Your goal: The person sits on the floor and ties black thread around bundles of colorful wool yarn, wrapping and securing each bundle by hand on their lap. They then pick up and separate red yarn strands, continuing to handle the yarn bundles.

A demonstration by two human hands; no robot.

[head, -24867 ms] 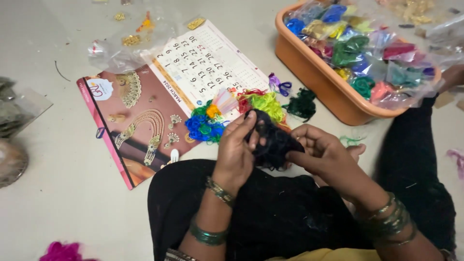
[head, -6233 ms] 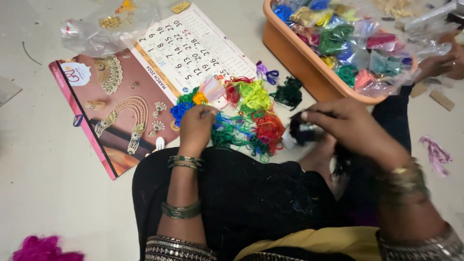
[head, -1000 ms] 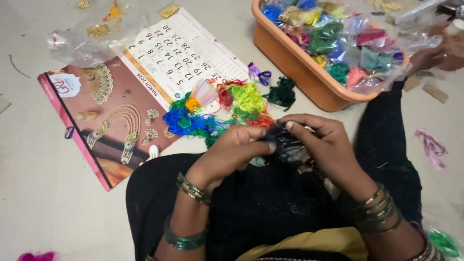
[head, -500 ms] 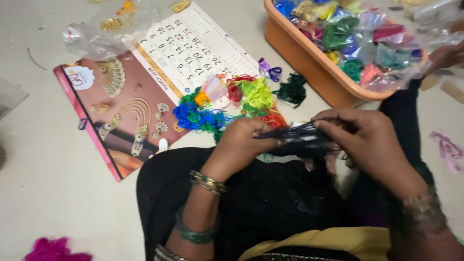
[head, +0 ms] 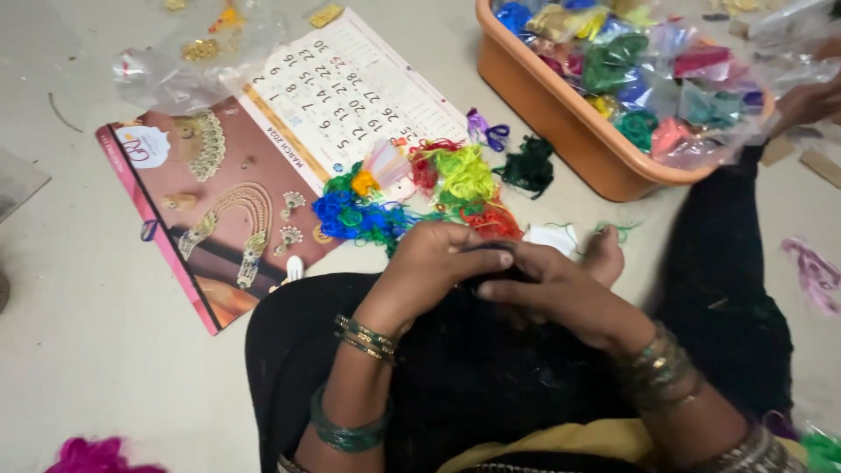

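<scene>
Frame centre: my left hand and right hand both pinched on a black thread bundle. Coloured thread pile just above; orange basket upper right.

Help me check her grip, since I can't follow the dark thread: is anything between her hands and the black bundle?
Nothing visible. The left hand and right hand both close directly on the black thread bundle, above her lap. The coloured thread pile lies farther off, on the calendar.
</scene>
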